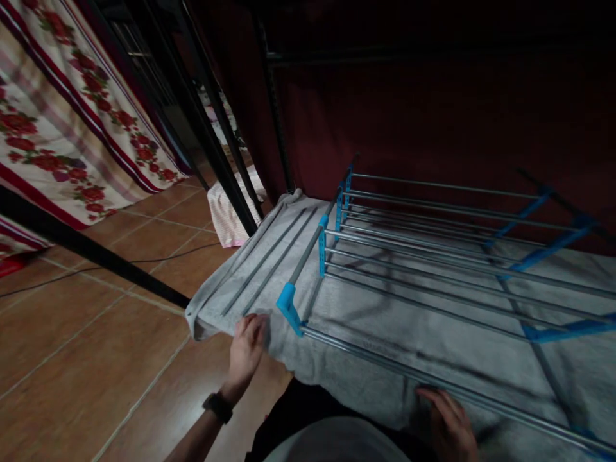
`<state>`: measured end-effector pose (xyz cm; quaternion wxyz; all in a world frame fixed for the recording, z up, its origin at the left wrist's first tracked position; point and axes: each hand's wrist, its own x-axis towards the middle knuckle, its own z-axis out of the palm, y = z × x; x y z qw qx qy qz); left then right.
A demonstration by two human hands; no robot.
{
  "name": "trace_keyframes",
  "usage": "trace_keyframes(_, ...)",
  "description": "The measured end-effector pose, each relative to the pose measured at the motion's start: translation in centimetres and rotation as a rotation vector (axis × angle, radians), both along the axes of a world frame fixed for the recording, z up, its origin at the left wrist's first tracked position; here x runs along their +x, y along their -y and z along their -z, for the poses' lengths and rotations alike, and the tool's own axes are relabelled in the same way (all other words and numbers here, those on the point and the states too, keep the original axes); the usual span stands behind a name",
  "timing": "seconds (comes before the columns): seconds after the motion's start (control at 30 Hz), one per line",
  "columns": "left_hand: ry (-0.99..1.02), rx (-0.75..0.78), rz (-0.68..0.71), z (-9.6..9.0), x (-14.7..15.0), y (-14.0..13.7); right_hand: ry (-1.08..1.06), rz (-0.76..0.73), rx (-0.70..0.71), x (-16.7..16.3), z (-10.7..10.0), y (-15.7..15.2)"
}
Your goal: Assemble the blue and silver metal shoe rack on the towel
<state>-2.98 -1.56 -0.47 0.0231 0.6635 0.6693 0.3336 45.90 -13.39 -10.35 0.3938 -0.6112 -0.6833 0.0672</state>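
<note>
A rack of grey metal tubes [399, 256] with blue plastic joints lies across a grey cloth-covered surface [298, 350]. At its near left corner is a blue elbow joint [287, 301], from which a long front tube [409, 371] runs right. Two loose metal tubes [272, 260] lie side by side on the cloth, left of the rack. My left hand [248, 346] is at their near ends, its fingers curled; what they hold, if anything, is hidden. Just below the front tube, my right hand [450, 420] has its fingers loosely extended, with no object visible in it.
Dark metal posts [212, 128] rise at the left, and a black slanting bar [96, 253] crosses over the tiled floor [81, 359]. A floral curtain [81, 109] hangs at the upper left. Behind the rack stands a dark red wall [433, 122]. A pale striped cloth [231, 215] hangs near the posts.
</note>
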Motion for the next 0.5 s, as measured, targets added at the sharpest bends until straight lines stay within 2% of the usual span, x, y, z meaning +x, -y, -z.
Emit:
trace_keyframes(0.13, -0.159, -0.036, -0.123, -1.0, -1.8, -3.4, 0.067, -0.057, 0.059, 1.1, 0.7, -0.7)
trace_keyframes(0.23, -0.251, -0.083, -0.161, -1.2, -1.7, -4.4, 0.107, -0.112, 0.115, 1.4, 0.8, -0.7)
trace_keyframes(0.37, -0.176, 0.024, -0.029, -0.5, -0.6, -4.3, 0.106, 0.008, 0.108, 0.3, 0.0, -0.5)
trace_keyframes(0.5, -0.058, 0.067, 0.129, 1.4, 1.1, -3.0, 0.112, 0.127, 0.126, -2.1, -2.4, -1.2)
